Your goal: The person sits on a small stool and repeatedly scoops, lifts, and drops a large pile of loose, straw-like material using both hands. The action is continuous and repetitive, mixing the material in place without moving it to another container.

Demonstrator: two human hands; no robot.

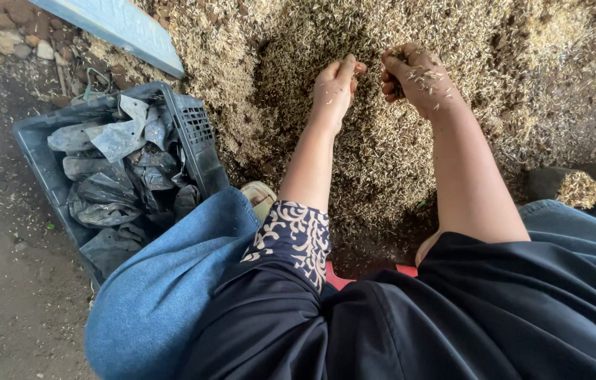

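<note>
Both my arms reach forward into a large heap of pale husks (396, 148) that fills the upper half of the head view. My left hand (336, 83) lies on the heap with fingers together, pressed into the husks. My right hand (417, 77) is curled around a handful of husks, with bits stuck to its back. The two hands are close together, almost touching at the fingertips. My blue-clad knees and black top fill the lower part of the view.
A dark plastic crate (199, 141) holding crumpled black plastic bags (111, 183) stands on bare earth at my left. A pale board (122, 28) leans at the top left beside rubble. Small black bags filled with husks (579, 188) sit at the right edge.
</note>
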